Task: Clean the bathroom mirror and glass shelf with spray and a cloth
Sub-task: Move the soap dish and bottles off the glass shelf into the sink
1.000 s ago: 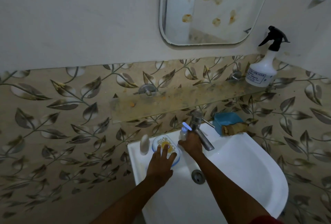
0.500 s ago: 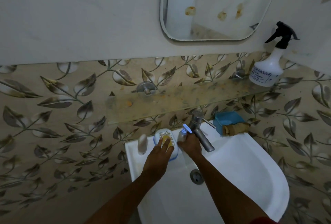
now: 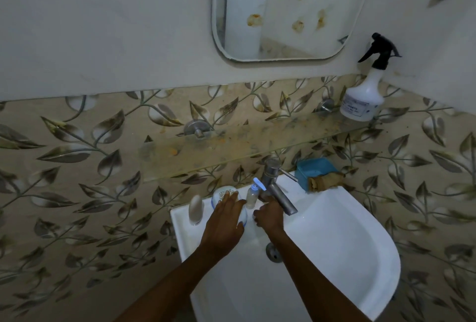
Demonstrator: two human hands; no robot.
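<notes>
Head view. Both hands were low at the back rim of the sink (image 3: 360,257). Left hand (image 3: 224,223) lay flat, fingers (image 3: 233,201) spread and released over a round blue-rimmed dish (image 3: 226,192), gripping nothing. Right hand (image 3: 269,216) was curled beside the small pump bottle (image 3: 252,194) under the tap (image 3: 277,187); whether it gripped anything, I could not tell.

Spray bottle (image 3: 365,92) stood upright on the far right end of the glass shelf (image 3: 231,146), up and to the right of both hands, the right hand nearer. The cloth (image 3: 324,182) lay by a blue tub (image 3: 315,169) on the sink's right rear corner, also on the right hand's side, its long axis left to right.

Count: one mirror (image 3: 283,9) (blotched yellow-brown), one shelf (smeared), one spray bottle, one cloth, one pump bottle, one dish, one white oval object (image 3: 196,209).
</notes>
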